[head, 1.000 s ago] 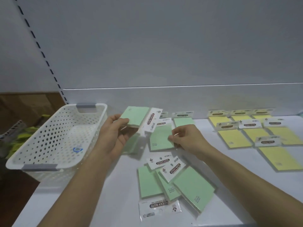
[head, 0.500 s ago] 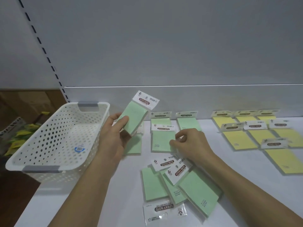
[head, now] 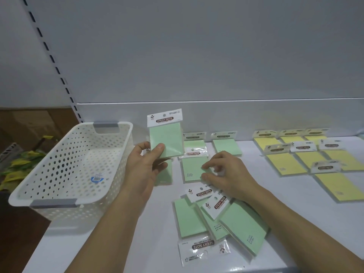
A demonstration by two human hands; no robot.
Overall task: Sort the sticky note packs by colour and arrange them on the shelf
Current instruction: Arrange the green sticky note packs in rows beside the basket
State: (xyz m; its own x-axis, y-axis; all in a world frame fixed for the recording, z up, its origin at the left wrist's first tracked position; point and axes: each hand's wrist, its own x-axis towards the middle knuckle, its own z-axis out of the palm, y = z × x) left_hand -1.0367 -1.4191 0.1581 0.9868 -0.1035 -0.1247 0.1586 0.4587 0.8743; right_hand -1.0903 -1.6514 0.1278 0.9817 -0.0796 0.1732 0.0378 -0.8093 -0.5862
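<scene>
My left hand [head: 144, 166] holds a green sticky note pack [head: 165, 134] upright above the shelf, thumb on its front, header card on top. My right hand [head: 226, 173] pinches the right edge of another green pack [head: 192, 168] lying flat on the white shelf [head: 118, 243]. Behind it lie two more green packs [head: 226, 143]. A loose pile of green packs [head: 216, 219] sits near the front edge. Yellow packs [head: 295, 154] lie in rows at the right.
A white perforated basket [head: 65, 170] with grey handles stands at the shelf's left end, holding no packs. The shelf's back panel [head: 216, 119] rises just behind the packs. Beyond the left edge are yellow-green items [head: 17, 166] lower down.
My left hand has turned its green pack from lying sideways to upright, header on top, and raised it. My right hand stayed on the flat green pack, shifting slightly.
</scene>
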